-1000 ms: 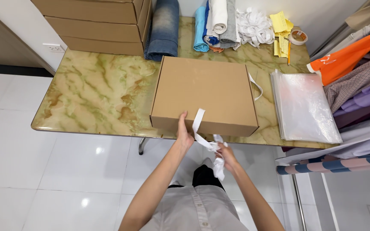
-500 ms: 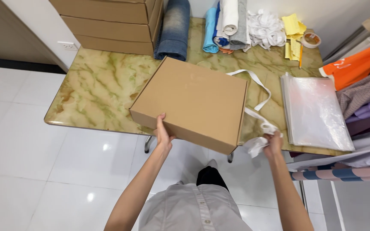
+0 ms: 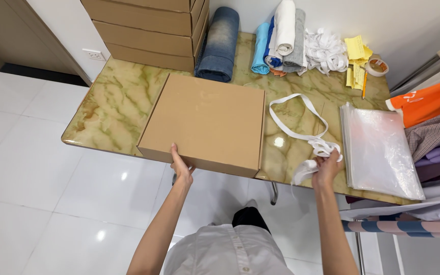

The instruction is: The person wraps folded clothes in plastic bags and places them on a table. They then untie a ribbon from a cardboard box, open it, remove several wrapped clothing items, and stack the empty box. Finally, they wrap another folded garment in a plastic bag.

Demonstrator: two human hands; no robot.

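The left hand (image 3: 181,167) grips the box (image 3: 204,122) at the table's (image 3: 113,109) front edge, now turned straighter. The right hand (image 3: 326,169) has pulled the white strap (image 3: 294,130), clenched, out to the right.

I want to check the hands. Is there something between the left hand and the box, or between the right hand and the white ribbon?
No. The left hand grips the box at its near edge; the right hand holds the ribbon directly.

Pale buttoned shirt; perhaps black trousers.

Left hand (image 3: 181,168) grips cardboard box (image 3: 204,122); right hand (image 3: 326,168) apparently clutches white ribbon (image 3: 301,127)
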